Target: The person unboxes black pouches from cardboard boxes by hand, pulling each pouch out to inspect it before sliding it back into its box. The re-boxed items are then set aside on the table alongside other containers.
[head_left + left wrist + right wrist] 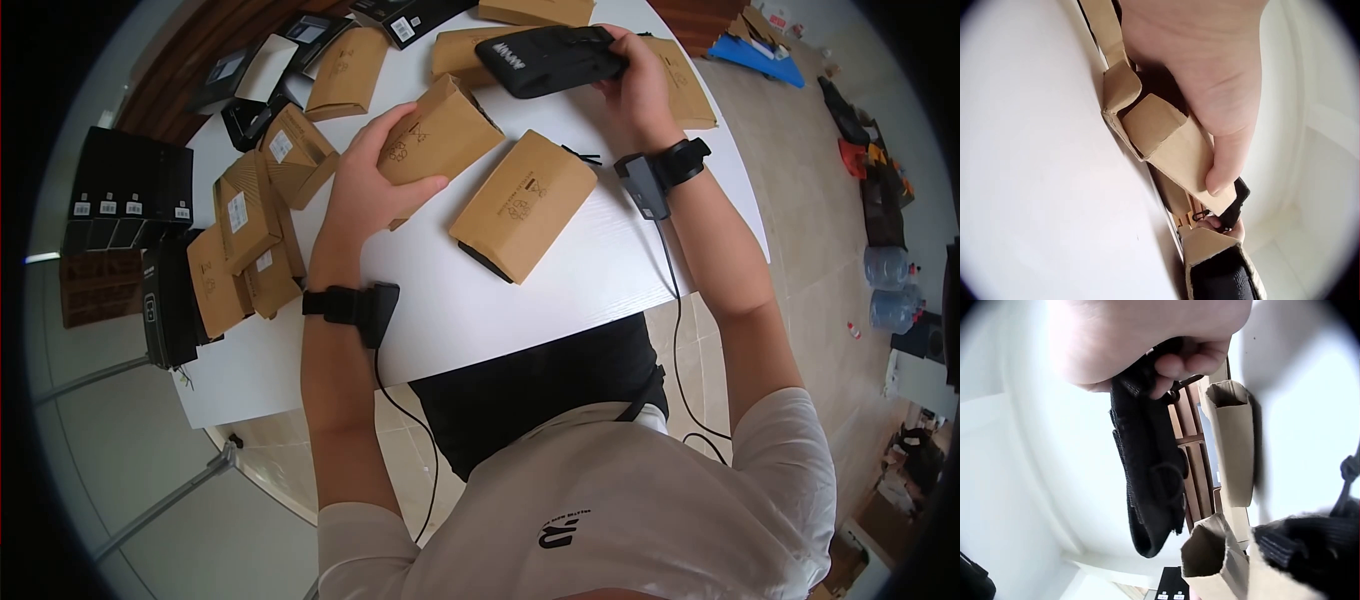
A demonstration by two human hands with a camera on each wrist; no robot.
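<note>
My left hand (365, 180) grips a brown cardboard box (435, 135) by its sides, the thumb along the near edge. The left wrist view shows the loose end flaps of this box (1179, 162). A black fabric pouch (550, 65) with white lettering hangs from my right hand (635, 90), which pinches one end of it above the table. In the right wrist view the pouch (1147, 469) dangles from curled fingers. Just right of the held box lies a second cardboard box (525, 205), with black fabric (1222, 278) showing at its open end.
Several brown boxes (245, 215) are piled at the table's left, beside black boxes (130, 185). More cardboard boxes (350, 70) lie along the far side. The white table (540, 310) has its near edge at my lap. A cable (678, 300) trails from each wrist camera.
</note>
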